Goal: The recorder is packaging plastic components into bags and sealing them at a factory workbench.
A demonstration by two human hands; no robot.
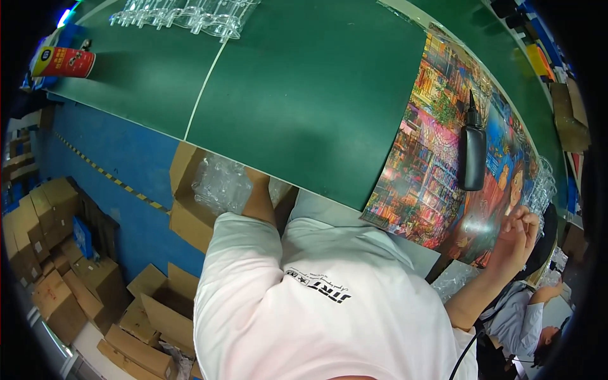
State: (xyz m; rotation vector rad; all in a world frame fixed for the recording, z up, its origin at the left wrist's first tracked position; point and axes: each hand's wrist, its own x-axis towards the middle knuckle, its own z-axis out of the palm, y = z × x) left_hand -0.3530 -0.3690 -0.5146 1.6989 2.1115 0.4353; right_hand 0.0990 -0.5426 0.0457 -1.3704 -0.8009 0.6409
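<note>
My left forearm (258, 201) reaches down into an open cardboard box (183, 218) below the table's near edge. That edge hides my left hand's fingers, so what they touch is unseen. Clear plastic pieces or packaging (221, 183) lie in the box beside the forearm. My right hand (520, 237) is at the near right corner of a glossy, colourful printed sheet (421, 168). Its fingers are loosely bent and slightly apart, with nothing visible in them. On the sheet lies a black bottle (472, 158) with a pointed nozzle.
Clear plastic moulded parts (202, 16) lie at the far left of the green table (304, 88). A red and yellow can (66, 62) stands at the left end. More clear parts (541, 183) are beyond the sheet. Cardboard boxes (88, 285) fill the left floor; another person (522, 316) sits at right.
</note>
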